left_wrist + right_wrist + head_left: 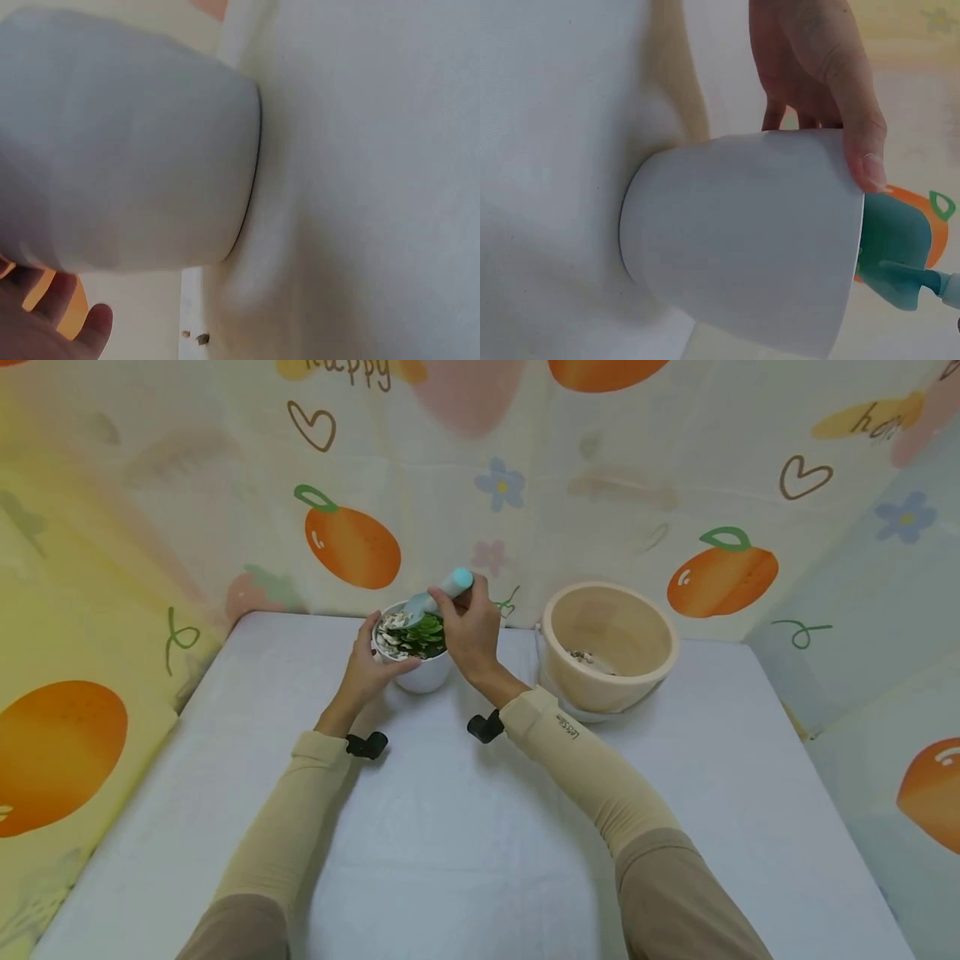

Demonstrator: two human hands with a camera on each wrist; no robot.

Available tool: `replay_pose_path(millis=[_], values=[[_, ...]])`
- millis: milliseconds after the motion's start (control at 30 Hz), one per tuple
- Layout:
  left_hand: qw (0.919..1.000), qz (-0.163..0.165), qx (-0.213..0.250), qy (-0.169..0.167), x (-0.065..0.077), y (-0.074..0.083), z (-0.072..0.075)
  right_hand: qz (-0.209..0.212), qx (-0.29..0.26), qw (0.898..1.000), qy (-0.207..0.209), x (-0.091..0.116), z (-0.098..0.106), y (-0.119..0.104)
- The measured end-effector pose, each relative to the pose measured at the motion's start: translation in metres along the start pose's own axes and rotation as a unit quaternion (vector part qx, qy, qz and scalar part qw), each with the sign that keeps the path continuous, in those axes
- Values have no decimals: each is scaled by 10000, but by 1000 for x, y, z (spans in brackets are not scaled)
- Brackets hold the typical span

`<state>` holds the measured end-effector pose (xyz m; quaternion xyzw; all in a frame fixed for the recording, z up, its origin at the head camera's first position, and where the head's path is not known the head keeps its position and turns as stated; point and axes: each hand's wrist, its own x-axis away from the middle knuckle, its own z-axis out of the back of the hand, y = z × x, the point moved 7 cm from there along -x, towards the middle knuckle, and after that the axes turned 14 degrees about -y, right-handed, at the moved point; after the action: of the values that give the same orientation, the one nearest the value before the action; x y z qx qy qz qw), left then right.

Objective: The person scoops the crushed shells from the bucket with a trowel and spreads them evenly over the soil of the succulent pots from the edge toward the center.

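A small white plant pot (422, 677) stands near the table's back edge, with a green succulent (427, 637) and whitish pebbles (390, 633) in it. My left hand (363, 670) grips it from the left; the right wrist view shows that thumb (866, 161) at the rim. In the left wrist view, fingers lie beside the pot's wall (142, 150). Above the pot, my right hand (474, 631) holds a small garden trowel (459, 582) by its light-blue handle. Its teal blade (896, 240) points down into the pot, beside the leaves. The blade's tip is hidden in the right wrist view.
To the right stands a larger cream bucket (607, 668) with a few pebbles (585, 657) on its bottom. A white cloth (465, 843) covers the table. Small crumbs (202, 339) lie near the pot. A fruit-printed curtain (450, 460) hangs close behind the table.
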<state>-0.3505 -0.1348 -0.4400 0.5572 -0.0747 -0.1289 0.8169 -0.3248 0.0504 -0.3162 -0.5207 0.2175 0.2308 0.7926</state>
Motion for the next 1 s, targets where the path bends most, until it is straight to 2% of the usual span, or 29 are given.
replay_pose_path(millis=[233, 667, 833, 1000], values=[[9981, -89, -315, 514, 6, 5, -5, 226, 125, 9997, 3, 0, 0, -5], [9922, -99, -565, 1109, 15, 9, -11, 601, 241, 9979, 29, 3, -2, -10], [9931, -181, -584, 1003, 14, 10, -9, 599, 275, 9978, 3, 2, -1, -11], [9971, -239, -440, 581, 10, 3, -2, 622, 396, 9972, -74, 1, -2, -14]])
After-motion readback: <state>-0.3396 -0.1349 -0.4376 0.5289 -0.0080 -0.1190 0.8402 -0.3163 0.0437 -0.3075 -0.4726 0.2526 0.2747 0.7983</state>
